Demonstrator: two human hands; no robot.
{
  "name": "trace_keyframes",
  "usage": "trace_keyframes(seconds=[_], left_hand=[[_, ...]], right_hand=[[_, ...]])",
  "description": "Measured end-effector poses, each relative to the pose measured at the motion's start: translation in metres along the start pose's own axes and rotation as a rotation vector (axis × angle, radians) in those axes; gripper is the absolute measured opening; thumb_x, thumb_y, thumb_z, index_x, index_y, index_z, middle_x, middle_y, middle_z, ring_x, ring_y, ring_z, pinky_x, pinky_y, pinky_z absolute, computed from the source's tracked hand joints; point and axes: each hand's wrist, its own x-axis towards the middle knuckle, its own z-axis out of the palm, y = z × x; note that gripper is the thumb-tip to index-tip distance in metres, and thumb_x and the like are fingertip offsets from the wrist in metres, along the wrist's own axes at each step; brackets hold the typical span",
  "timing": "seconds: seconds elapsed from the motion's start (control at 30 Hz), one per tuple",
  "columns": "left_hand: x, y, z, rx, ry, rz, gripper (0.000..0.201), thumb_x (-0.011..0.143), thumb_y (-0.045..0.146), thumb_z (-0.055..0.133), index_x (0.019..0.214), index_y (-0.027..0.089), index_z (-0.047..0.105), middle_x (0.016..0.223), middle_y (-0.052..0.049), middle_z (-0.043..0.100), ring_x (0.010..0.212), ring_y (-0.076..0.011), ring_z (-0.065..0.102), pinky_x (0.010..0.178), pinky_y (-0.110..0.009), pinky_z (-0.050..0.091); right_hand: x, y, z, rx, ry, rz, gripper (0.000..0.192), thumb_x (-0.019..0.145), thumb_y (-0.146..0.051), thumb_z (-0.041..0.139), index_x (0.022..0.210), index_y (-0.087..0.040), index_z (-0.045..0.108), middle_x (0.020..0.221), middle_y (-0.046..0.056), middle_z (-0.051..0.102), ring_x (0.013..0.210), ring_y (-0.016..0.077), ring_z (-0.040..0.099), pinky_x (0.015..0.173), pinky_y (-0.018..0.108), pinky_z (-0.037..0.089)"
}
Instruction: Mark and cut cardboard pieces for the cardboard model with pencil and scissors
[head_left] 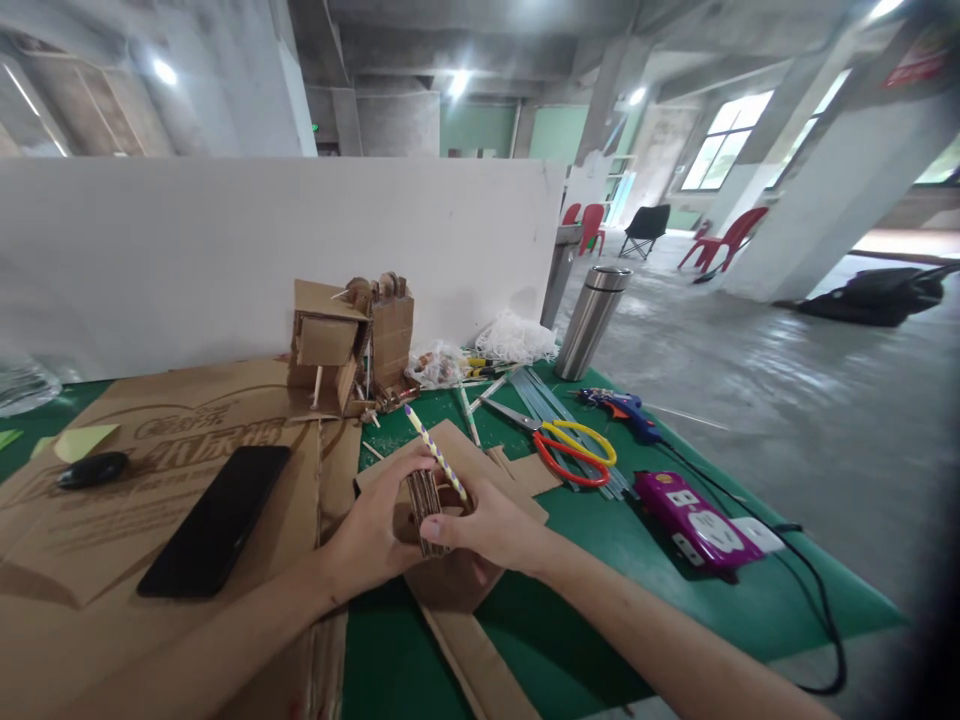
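Between my hands is a small stack of corrugated cardboard (426,505), its layered edges facing me. My left hand (375,520) grips the stack from the left, thumb low and fingers over the top. On the other side, my right hand (491,525) presses its thumb against the stack's face. A patterned pencil (435,452), yellow and purple on white, slants up out of my right hand. Beneath both hands lie flat cardboard pieces (517,492). The right fingers are partly hidden behind the stack.
Scissors (574,450), glue sticks (555,400), a glue gun (622,410) and a purple power strip (694,520) lie to the right. A steel flask (592,322) and a cardboard construction (330,350) stand behind. Leftward, a black phone (217,520) and mouse (93,470) rest on a cardboard sheet (75,550).
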Motion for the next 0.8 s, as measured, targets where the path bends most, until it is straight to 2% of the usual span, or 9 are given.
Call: trace_keyframes(seconds=[0.17,0.23,0.27,0.33,0.4,0.47,0.57,0.67,0.8], left_hand=[[-0.004,-0.01,0.0,0.017,0.02,0.154,0.069,0.076,0.024,0.078,0.134,0.027,0.041,0.141,-0.015,0.053,0.134,-0.0326,0.049,0.11,-0.053,0.04],[-0.005,-0.013,-0.001,0.024,0.013,0.218,0.067,0.079,0.025,0.077,0.134,0.028,0.04,0.141,-0.015,0.054,0.135,-0.0309,0.047,0.113,-0.054,0.036],[-0.005,-0.014,-0.002,0.027,0.009,0.249,0.066,0.08,0.026,0.077,0.135,0.028,0.04,0.141,-0.014,0.054,0.136,-0.03,0.047,0.114,-0.054,0.035],[-0.004,-0.014,-0.003,0.034,-0.001,0.309,0.068,0.08,0.025,0.077,0.136,0.031,0.039,0.142,-0.013,0.054,0.137,-0.0287,0.046,0.115,-0.055,0.033],[-0.003,-0.013,-0.004,0.043,-0.018,0.352,0.071,0.081,0.02,0.076,0.138,0.033,0.036,0.142,-0.012,0.054,0.139,-0.0284,0.043,0.115,-0.055,0.032],[-0.002,-0.012,-0.004,0.053,-0.041,0.369,0.074,0.081,0.017,0.075,0.14,0.034,0.034,0.142,-0.013,0.054,0.14,-0.0289,0.041,0.114,-0.057,0.033],[-0.001,-0.01,-0.004,0.058,-0.065,0.363,0.077,0.081,0.014,0.074,0.142,0.036,0.032,0.142,-0.014,0.053,0.14,-0.0297,0.042,0.112,-0.057,0.036],[-0.003,-0.011,-0.003,0.043,-0.065,0.328,0.073,0.079,0.013,0.075,0.137,0.037,0.037,0.141,-0.012,0.055,0.138,-0.0303,0.045,0.11,-0.057,0.039],[-0.005,-0.013,0.002,0.001,-0.026,0.147,0.063,0.075,0.018,0.078,0.128,0.036,0.047,0.143,-0.009,0.053,0.139,-0.0315,0.042,0.114,-0.058,0.034]], right_hand=[[-0.003,-0.006,0.001,0.006,-0.081,-0.025,0.069,0.066,-0.044,0.086,0.125,-0.021,0.058,0.07,-0.006,0.059,0.042,0.0073,0.045,0.032,0.017,0.039],[-0.004,-0.006,0.001,0.01,-0.096,-0.049,0.076,0.065,-0.04,0.088,0.131,-0.023,0.055,0.073,-0.006,0.061,0.045,0.008,0.047,0.035,0.017,0.041],[-0.005,-0.006,0.001,0.013,-0.099,-0.073,0.08,0.064,-0.038,0.089,0.134,-0.024,0.053,0.079,-0.004,0.064,0.053,0.0101,0.054,0.042,0.019,0.046],[-0.006,-0.006,0.001,0.031,-0.112,-0.142,0.086,0.063,-0.035,0.09,0.139,-0.026,0.049,0.102,0.001,0.068,0.082,0.0179,0.065,0.068,0.025,0.055],[-0.008,-0.008,0.002,0.036,-0.135,-0.202,0.09,0.062,-0.035,0.091,0.141,-0.025,0.048,0.123,0.005,0.064,0.114,0.0264,0.059,0.094,0.035,0.05],[-0.009,-0.011,0.002,0.029,-0.151,-0.222,0.093,0.062,-0.038,0.09,0.143,-0.024,0.047,0.131,0.007,0.061,0.127,0.0301,0.051,0.104,0.04,0.044],[-0.011,-0.014,0.004,0.016,-0.126,-0.219,0.09,0.063,-0.038,0.09,0.141,-0.025,0.048,0.13,0.006,0.062,0.129,0.0295,0.051,0.106,0.04,0.043],[-0.011,-0.013,0.005,0.007,-0.096,-0.236,0.079,0.066,-0.033,0.087,0.135,-0.023,0.051,0.127,0.007,0.064,0.123,0.0286,0.057,0.1,0.039,0.048],[-0.01,-0.011,0.005,-0.126,-0.02,-0.269,0.066,0.067,-0.036,0.084,0.125,-0.021,0.056,0.115,0.007,0.068,0.117,0.0296,0.059,0.096,0.04,0.05]])
